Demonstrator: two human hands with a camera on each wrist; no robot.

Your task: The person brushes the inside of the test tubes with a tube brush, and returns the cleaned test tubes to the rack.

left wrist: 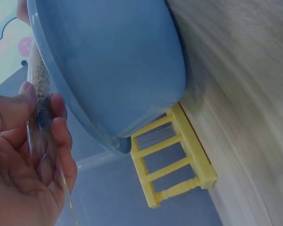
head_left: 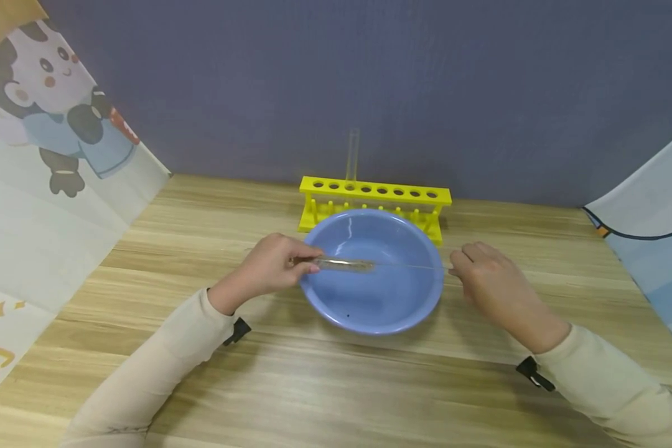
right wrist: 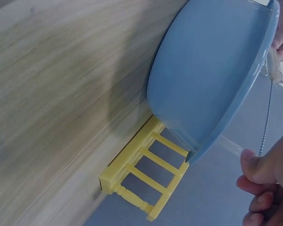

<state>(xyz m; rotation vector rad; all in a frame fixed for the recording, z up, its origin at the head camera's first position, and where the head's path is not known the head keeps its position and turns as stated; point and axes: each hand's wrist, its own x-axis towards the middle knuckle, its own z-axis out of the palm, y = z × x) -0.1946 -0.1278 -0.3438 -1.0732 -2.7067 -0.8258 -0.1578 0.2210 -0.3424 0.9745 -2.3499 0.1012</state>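
Note:
My left hand pinches a clear glass test tube, held sideways over the blue basin. Pale bristles of a test tube brush show inside the glass in the left wrist view. From the tube's right end runs the brush's thin twisted wire. My right hand grips that wire at its far end, just past the basin's right rim, with the thumb pressed against curled fingers. A small dark speck lies on the basin's near inner side.
Behind the basin stands a yellow test tube rack, partly hidden by the basin's rim. One clear test tube rises upright from it. A dark blue-grey panel backs the wooden table; printed cloth flanks both sides.

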